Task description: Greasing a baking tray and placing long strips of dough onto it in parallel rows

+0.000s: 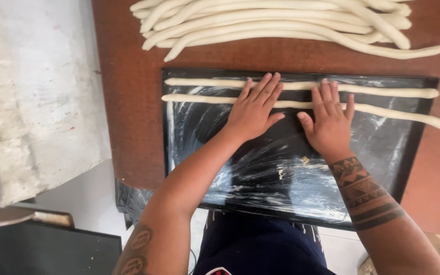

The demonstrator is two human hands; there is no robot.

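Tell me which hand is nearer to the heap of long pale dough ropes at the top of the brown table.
Left. The left hand lies flat on the tray's two dough strips, fingertips just below the heap of long pale dough ropes. The right hand rests slightly lower.

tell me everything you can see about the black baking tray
The black baking tray is a flat, shallow rectangle, dark and glossy like metal, smeared with whitish grease streaks. It lies on a brown board, its near edge overhanging. Two long dough ropes stretch across its far side, the nearer one's end passing the right rim. The left hand and right hand press flat on them.
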